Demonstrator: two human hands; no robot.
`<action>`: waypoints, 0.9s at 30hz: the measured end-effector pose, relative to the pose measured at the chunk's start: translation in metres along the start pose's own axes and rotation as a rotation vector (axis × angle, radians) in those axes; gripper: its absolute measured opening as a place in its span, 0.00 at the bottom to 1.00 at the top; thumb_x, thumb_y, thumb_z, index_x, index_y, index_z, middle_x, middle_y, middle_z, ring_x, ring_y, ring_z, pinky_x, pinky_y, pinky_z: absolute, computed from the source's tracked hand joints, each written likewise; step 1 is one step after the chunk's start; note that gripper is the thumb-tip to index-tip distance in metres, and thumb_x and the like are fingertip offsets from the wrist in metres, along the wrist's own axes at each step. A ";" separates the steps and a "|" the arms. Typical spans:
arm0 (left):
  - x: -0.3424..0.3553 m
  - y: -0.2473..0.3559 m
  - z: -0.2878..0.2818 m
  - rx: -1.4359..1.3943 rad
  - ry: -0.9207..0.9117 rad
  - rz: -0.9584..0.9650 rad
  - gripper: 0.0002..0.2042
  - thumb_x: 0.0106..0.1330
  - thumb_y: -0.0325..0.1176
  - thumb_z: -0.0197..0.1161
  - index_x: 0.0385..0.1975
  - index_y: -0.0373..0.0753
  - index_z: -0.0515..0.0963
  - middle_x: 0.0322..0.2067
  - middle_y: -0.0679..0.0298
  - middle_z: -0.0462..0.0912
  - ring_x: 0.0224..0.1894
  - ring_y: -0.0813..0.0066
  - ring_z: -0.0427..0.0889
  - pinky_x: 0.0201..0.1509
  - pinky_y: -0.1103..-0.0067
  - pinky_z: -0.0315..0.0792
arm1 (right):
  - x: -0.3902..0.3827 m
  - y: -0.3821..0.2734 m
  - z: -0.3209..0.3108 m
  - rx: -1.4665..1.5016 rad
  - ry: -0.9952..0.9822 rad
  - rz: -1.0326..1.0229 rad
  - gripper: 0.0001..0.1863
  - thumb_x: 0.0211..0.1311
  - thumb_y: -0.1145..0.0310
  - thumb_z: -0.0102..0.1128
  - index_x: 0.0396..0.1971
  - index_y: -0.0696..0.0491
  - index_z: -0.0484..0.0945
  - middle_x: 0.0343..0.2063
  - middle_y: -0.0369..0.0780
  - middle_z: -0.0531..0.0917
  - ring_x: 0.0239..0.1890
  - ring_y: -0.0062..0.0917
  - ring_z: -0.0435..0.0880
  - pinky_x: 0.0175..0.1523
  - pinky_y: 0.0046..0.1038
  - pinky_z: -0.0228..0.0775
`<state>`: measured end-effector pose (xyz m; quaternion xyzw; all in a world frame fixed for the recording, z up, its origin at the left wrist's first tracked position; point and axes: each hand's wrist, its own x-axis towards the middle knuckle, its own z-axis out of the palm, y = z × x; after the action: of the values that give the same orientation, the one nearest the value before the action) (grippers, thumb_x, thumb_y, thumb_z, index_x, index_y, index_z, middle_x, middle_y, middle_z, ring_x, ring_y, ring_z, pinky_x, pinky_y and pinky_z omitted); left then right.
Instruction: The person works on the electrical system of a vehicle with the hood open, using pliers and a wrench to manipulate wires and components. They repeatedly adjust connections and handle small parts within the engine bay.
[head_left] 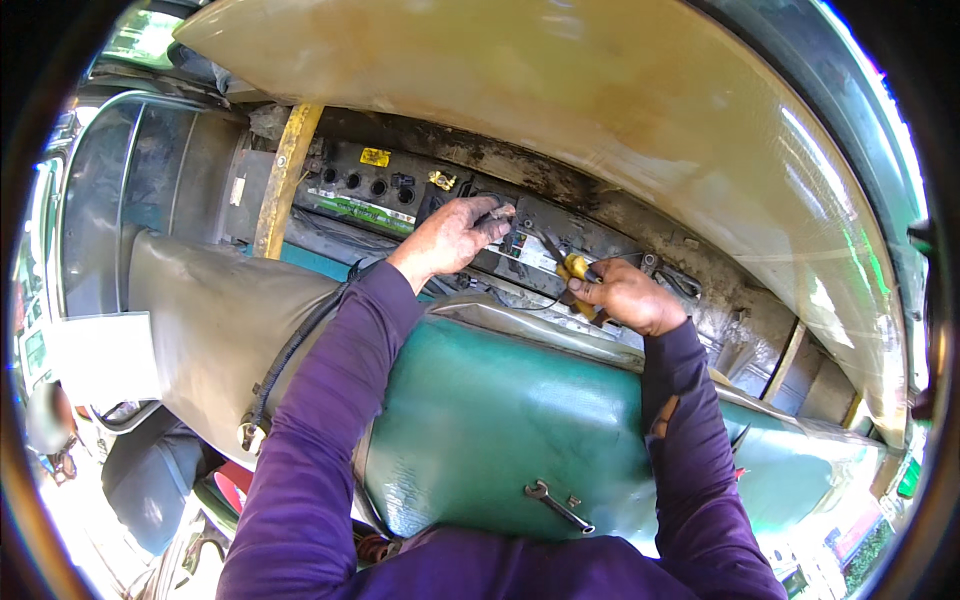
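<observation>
My left hand [455, 235] is over a dark battery bank [365, 210], its thumb and fingers closed round a small part I cannot make out, possibly a cable end. A brass-coloured terminal [442, 180] sits just above it. My right hand [635, 298] grips yellow-handled pliers [578, 268] over the right-hand part of the battery bay, with the dark jaws angled up and leftward toward my left hand. A thin black wire [530, 308] runs below the pliers.
A raised tan panel [560, 70] arches overhead beside a yellow strut [285, 180]. The green padded cover [500, 420] below bears a wrench [560, 508] and a small bolt. A black hose [290, 370] crosses the grey cover [200, 330] at left.
</observation>
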<state>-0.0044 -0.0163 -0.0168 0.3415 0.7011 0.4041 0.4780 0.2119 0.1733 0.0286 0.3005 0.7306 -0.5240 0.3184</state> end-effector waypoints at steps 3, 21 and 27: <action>0.003 0.000 -0.005 0.022 -0.080 0.024 0.26 0.70 0.39 0.68 0.59 0.24 0.74 0.55 0.52 0.84 0.57 0.68 0.80 0.62 0.75 0.71 | -0.012 -0.013 0.012 -0.362 0.329 -0.050 0.25 0.68 0.54 0.61 0.46 0.66 0.80 0.40 0.57 0.84 0.45 0.51 0.83 0.53 0.41 0.75; -0.005 0.010 -0.005 0.226 -0.173 0.015 0.24 0.59 0.47 0.75 0.44 0.30 0.84 0.34 0.43 0.87 0.41 0.52 0.86 0.50 0.66 0.76 | -0.008 -0.063 -0.003 -1.351 0.437 -0.362 0.14 0.64 0.61 0.59 0.47 0.48 0.82 0.52 0.43 0.76 0.58 0.40 0.74 0.62 0.48 0.69; -0.004 0.010 0.007 0.477 0.040 0.027 0.26 0.52 0.51 0.77 0.40 0.34 0.86 0.38 0.44 0.87 0.45 0.48 0.86 0.53 0.62 0.78 | -0.009 -0.080 -0.004 -1.350 0.385 -0.281 0.16 0.65 0.64 0.55 0.50 0.47 0.82 0.50 0.44 0.77 0.57 0.39 0.76 0.56 0.45 0.73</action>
<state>0.0041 -0.0140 -0.0071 0.4460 0.7814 0.2401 0.3645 0.1551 0.1541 0.0828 0.0278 0.9704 0.0688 0.2299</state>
